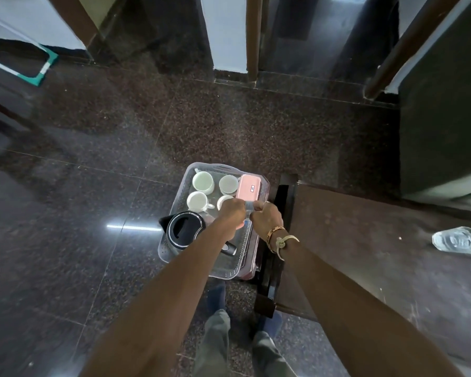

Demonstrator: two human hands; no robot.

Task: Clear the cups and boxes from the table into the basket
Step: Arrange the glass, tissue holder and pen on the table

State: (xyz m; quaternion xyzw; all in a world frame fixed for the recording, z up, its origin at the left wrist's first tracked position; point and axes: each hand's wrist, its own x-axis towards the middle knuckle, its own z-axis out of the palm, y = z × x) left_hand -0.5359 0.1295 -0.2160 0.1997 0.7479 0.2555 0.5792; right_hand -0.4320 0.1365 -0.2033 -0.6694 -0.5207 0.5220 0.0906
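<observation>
Now I am lowering a small clear item (248,208), too blurred to name, into the basket (174,254), my left hand (233,210) and right hand (265,216) both gripping it beside the pink box (248,187). Next probably the glass (457,240) waiting on the table (365,240).

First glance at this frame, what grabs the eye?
Both hands, left hand and right hand, meet over a clear basket on the dark floor, pinching something small and clear. Inside sit white cups, a pink box and a black kettle. A clear glass remains on the brown table, right.
</observation>
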